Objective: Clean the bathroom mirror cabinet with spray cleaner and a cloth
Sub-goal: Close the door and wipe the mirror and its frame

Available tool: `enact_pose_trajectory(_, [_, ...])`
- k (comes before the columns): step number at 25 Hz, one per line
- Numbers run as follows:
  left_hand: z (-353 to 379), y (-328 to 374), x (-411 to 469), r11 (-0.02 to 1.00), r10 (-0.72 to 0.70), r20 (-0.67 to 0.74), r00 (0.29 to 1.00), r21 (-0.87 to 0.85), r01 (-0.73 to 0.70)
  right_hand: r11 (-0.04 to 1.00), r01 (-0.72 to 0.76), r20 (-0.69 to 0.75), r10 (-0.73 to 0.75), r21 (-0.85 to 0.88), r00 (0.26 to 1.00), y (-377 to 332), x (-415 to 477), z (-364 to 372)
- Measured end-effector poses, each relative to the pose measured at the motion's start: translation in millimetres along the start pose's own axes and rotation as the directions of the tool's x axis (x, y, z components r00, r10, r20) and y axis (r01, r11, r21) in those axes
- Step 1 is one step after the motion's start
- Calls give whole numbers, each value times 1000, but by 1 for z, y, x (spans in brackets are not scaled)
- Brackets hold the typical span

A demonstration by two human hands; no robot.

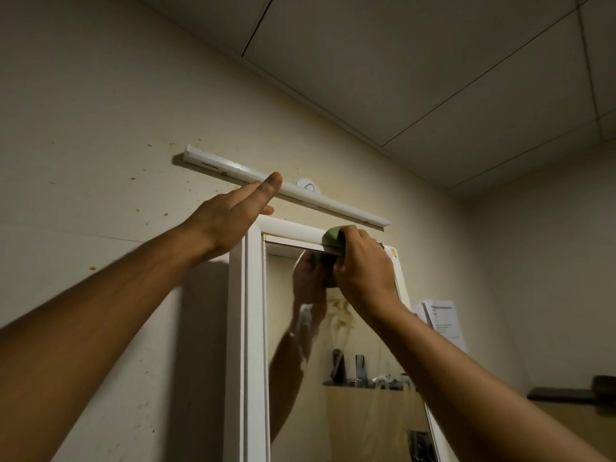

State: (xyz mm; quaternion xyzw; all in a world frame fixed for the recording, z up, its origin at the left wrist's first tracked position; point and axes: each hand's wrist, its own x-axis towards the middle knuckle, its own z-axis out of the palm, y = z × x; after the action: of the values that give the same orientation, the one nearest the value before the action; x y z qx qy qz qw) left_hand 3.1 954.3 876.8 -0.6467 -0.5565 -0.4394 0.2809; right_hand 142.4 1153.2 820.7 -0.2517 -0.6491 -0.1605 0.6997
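Head view, middle of the frame: right hand (pixel 363 266) grips a green cloth (pixel 331 237) against the mirror cabinet's (pixel 255 328) top edge; left hand (pixel 230 216), fingers straight, is at its top-left corner.

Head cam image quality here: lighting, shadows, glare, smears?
Head view: dim, warm light; a shadow falls on the wall beside the cabinet frame; mirror reflects the right hand and green cloth through streaky smears; light bar unlit, no glare.
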Motion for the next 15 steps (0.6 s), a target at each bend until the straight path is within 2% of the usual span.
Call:
enact_pose_trajectory(1, [-1,0,0,1000,-5,2,1000,18,5,998,-39,-34,41,50,999,-13,3,1])
enact_pose_trajectory(2, [-2,2,2,998,-8,1,1000,64,8,994,-14,-67,21,108,998,-30,5,0])
enact_pose_trajectory(5, [4,8,9,918,-10,5,1000,397,7,951,269,-134,-250,153,959,-55,-1,-4])
enact_pose_trajectory(7, [13,14,11,818,29,52,998,572,-54,942,325,-111,-315,79,942,-16,-4,-1])
enact_pose_trajectory(8, [18,15,12,779,59,72,996,620,-91,960,278,-80,-274,43,959,12,-2,1])
enact_pose_trajectory(10, [33,19,16,707,124,104,987,688,-161,997,67,5,-66,-36,998,67,10,2])
enact_pose_trajectory(12, [49,25,22,658,162,137,977,723,-210,985,-144,94,153,-94,984,101,26,4])
enact_pose_trajectory(14, [61,30,29,653,170,178,969,717,-246,954,-297,80,300,-44,951,103,34,8])
enact_pose_trajectory(15, [64,31,31,657,168,190,967,710,-254,934,-349,36,347,79,937,93,31,12])
